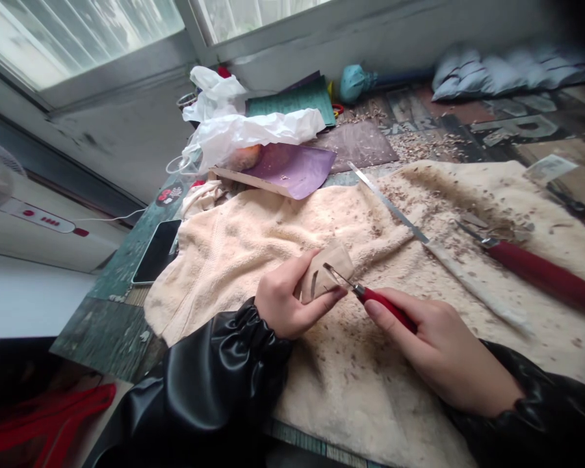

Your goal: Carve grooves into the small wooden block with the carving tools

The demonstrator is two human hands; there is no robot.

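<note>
My left hand (pixel 290 296) is closed around a small pale wooden block (pixel 327 270) that has dark slots cut in its face. In my right hand (pixel 431 341) is a red-handled carving tool (pixel 387 305), gripped by its handle. The tool's thin metal tip lies against the block's face, at one of the slots. Both hands are over a cream towel (pixel 253 227) strewn with brown wood shavings. My left palm and part of the block's back are hidden.
A long file (pixel 392 208) and another red-handled tool (pixel 546 270) lie on the towel to the right. A phone (pixel 156 252) rests at the left table edge. Behind are a purple sheet (pixel 297 166), white plastic bags (pixel 263 130) and a green mat (pixel 297 101). A fan (pixel 0 175) stands left.
</note>
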